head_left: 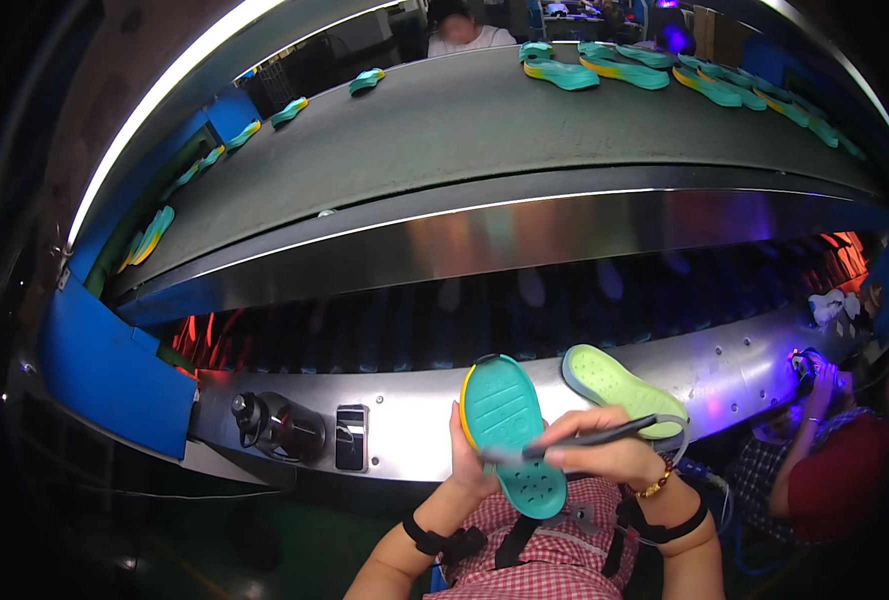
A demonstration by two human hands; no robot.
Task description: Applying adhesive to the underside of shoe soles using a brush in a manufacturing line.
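A teal shoe sole [502, 400] with a yellow edge is tilted up in front of me, its ridged and dotted face toward me. My left hand [466, 460] grips it by its left side, the fingers partly hidden behind it. Pinched in my right hand [619, 460] is a brush with a dark handle [614, 434]. Its pale, motion-blurred tip lies across the sole's lower middle; whether it touches, I cannot tell. Just beyond my right hand, a light green shoe sole [604, 376] rests on the metal ledge, its near end partly covered by the hand and handle.
The metal ledge [424, 440] carries a dark bottle [289, 428] and a phone [351, 437] at left. Behind it runs a dark slot with reddish light at both ends. Teal soles [559, 74] lie on the far belt [444, 130]. A co-worker [839, 470] sits at right.
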